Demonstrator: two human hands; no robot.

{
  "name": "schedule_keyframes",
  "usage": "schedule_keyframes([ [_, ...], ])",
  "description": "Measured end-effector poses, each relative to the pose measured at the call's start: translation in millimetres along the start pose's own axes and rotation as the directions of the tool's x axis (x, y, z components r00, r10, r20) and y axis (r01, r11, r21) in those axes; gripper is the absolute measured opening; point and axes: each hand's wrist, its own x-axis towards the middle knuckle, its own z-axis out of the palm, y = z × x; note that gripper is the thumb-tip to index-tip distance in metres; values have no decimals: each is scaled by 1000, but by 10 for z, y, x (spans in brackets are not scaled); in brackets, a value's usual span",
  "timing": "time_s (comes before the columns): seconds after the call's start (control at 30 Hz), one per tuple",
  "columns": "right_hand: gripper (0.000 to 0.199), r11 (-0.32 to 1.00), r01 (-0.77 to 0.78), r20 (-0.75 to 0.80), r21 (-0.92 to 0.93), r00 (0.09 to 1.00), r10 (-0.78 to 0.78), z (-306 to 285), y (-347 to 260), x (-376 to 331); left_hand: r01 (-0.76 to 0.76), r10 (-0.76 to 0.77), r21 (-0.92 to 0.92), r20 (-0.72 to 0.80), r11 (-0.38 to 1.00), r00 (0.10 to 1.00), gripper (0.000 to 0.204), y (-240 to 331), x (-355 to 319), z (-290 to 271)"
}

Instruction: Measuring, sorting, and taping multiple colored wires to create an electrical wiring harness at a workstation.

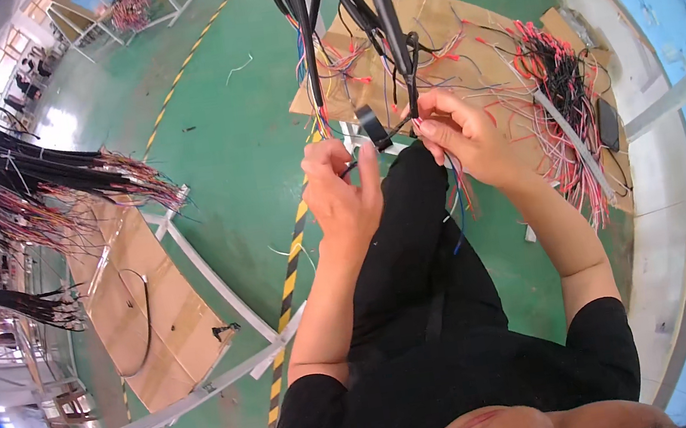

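Right hand [465, 139] pinching a black sleeve [396, 38], coloured wires [458, 245] spilling out; left hand [340, 193] curled near-left of the tape roll [368, 124], its grip unclear

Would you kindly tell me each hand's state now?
Left hand: partly curled by the black tape roll; grip unclear.
Right hand: closed, pinching the black cable.

One left hand [339, 197], one right hand [475, 145], one roll of black tape [367, 124]
Two large cardboard sheets [432, 19], left and upper right; two striped floor lines [297, 237]; one loose curved cable [148, 304] at left. Black cables [388, 26] at top centre and loose wires [555, 82] overlap beyond counting.
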Motion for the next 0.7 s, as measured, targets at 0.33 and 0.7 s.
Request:
schedule_keyframes([
  [0.33,14,990,79,-107,-113,990,-91,-43,41,-40,-313,267,213,221,925,938,16,213,20,152],
  [0.7,29,863,286,-127,-417,922,-367,-427,329,40,276,-234,-57,384,960,893,11,63,162,245],
])
